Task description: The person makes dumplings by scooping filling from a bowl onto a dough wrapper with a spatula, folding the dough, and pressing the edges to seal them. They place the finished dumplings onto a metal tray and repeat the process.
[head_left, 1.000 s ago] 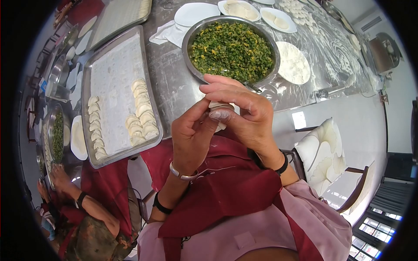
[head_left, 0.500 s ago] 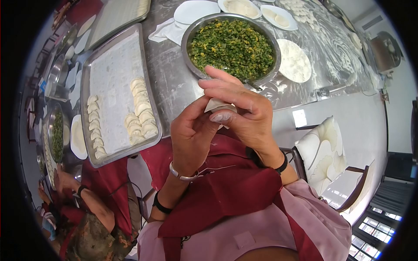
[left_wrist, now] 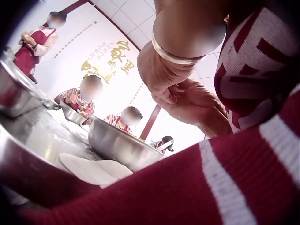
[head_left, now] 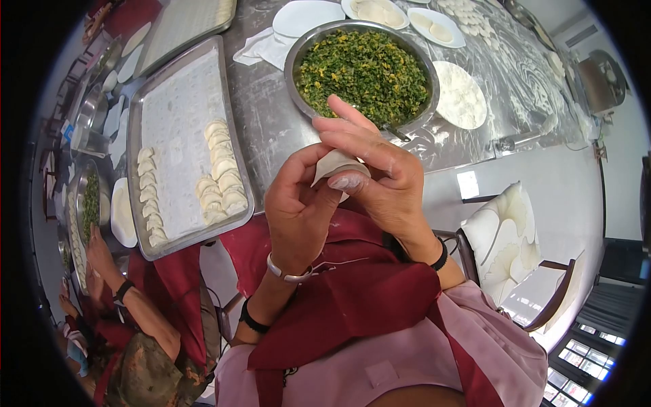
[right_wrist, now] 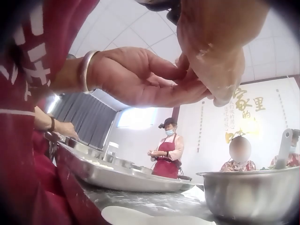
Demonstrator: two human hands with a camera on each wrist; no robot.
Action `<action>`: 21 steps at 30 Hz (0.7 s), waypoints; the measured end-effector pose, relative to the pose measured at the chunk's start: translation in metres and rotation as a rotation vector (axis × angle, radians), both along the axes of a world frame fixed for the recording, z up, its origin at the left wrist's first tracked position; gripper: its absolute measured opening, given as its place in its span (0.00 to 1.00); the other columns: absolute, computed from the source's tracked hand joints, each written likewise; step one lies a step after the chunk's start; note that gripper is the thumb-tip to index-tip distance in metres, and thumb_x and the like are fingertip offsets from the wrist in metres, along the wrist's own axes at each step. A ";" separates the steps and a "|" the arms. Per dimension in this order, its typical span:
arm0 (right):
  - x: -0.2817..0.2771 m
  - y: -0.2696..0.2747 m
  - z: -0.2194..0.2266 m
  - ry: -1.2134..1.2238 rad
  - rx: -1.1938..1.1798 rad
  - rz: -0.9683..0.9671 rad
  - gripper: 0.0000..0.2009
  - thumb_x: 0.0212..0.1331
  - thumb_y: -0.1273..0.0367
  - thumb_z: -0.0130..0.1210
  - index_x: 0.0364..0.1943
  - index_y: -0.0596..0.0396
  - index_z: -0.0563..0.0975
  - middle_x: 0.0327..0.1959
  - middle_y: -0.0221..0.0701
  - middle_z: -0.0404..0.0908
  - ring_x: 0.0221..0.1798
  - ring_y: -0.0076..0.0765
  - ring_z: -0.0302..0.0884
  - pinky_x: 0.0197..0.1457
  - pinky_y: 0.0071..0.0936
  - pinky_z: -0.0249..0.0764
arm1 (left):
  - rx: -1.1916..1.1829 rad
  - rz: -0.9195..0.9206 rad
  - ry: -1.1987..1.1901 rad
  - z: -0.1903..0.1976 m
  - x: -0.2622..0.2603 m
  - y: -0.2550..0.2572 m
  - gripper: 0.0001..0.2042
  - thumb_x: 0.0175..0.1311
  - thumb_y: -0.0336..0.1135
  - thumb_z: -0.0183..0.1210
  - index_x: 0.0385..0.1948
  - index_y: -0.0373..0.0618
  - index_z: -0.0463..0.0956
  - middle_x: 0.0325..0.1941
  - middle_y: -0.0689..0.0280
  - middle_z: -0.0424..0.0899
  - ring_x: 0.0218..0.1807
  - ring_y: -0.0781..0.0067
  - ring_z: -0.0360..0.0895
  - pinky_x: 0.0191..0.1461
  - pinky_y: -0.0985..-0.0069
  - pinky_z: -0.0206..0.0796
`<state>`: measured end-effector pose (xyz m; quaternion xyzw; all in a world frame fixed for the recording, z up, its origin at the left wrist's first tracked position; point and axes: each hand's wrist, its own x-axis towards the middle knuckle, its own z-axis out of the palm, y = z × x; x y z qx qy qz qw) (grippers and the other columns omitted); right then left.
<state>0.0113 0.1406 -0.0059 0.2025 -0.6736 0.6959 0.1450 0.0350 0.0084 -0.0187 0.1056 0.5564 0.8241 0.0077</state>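
Observation:
Both hands meet above the table's near edge around a pale dough wrapper (head_left: 337,165), folded over. The left hand (head_left: 296,203), with a silver bracelet at its wrist, pinches the wrapper's left side between thumb and fingers. From the right, the right hand (head_left: 390,180) pinches it with a floury thumb, upper fingers stretched out above. What lies inside the fold is hidden. In the left wrist view the left hand (left_wrist: 164,70) touches the other hand; the right wrist view shows the right hand (right_wrist: 215,56) from below, the dough hidden.
Beyond the hands stands a steel bowl (head_left: 434,102) of chopped green and yellow filling. A metal tray (head_left: 245,197) with rows of folded dumplings is at the left. A plate of flour (head_left: 460,95) lies right of the bowl. Another person's arm (head_left: 146,308) is at lower left.
The wrapper shows more between the hands, its pale fold now standing higher. The right hand's upper fingers have lifted and spread slightly. At lower left the other person's hand has moved up towards the farther bowl.

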 end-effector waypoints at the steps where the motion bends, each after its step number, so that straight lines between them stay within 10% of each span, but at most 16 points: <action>1: -0.001 0.003 -0.002 0.019 0.033 0.014 0.14 0.49 0.76 0.64 0.44 0.55 0.84 0.51 0.37 0.84 0.69 0.51 0.68 0.68 0.39 0.67 | 0.001 -0.009 0.008 0.000 0.000 0.000 0.20 0.67 0.23 0.57 0.60 0.32 0.66 0.53 0.59 0.78 0.54 0.73 0.77 0.57 0.76 0.71; 21: -0.012 0.015 -0.031 0.139 0.232 0.053 0.17 0.59 0.68 0.61 0.52 0.59 0.80 0.58 0.40 0.80 0.73 0.52 0.60 0.71 0.44 0.60 | 0.287 -0.220 -0.225 0.010 -0.003 -0.001 0.23 0.71 0.29 0.51 0.65 0.28 0.59 0.60 0.55 0.73 0.62 0.68 0.73 0.66 0.72 0.65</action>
